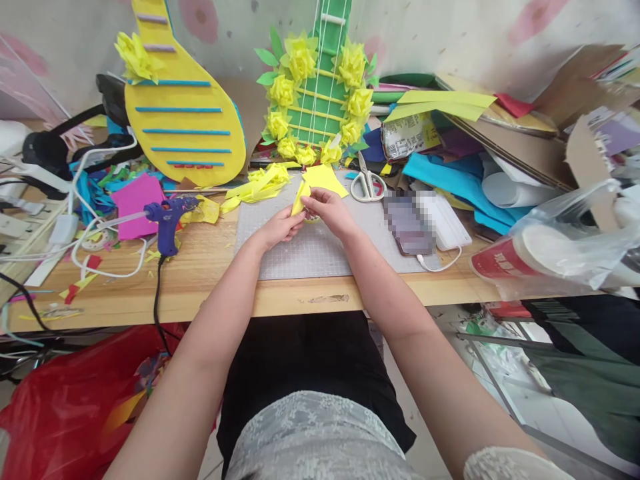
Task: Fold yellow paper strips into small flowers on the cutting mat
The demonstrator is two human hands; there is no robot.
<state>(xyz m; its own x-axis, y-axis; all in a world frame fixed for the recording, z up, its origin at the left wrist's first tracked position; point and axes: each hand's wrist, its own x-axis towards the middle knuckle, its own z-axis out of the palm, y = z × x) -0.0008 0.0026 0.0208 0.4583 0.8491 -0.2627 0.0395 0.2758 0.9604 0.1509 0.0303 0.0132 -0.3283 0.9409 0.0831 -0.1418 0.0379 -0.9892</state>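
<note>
Both of my hands meet over the grey cutting mat. My left hand is closed round a narrow folded piece of yellow paper. The fingers of my right hand pinch the same piece from the other side. A flat yellow sheet lies just beyond my fingers. To the left of it is a pile of yellow paper strips. Behind stands a green paper instrument ringed with yellow paper flowers. White-handled scissors rest at the mat's upper right.
A blue glue gun with its cord sits left of the mat, near a yellow paper instrument. A phone, a white power bank and a bagged red cup stand right. Stacked cardboard leans behind.
</note>
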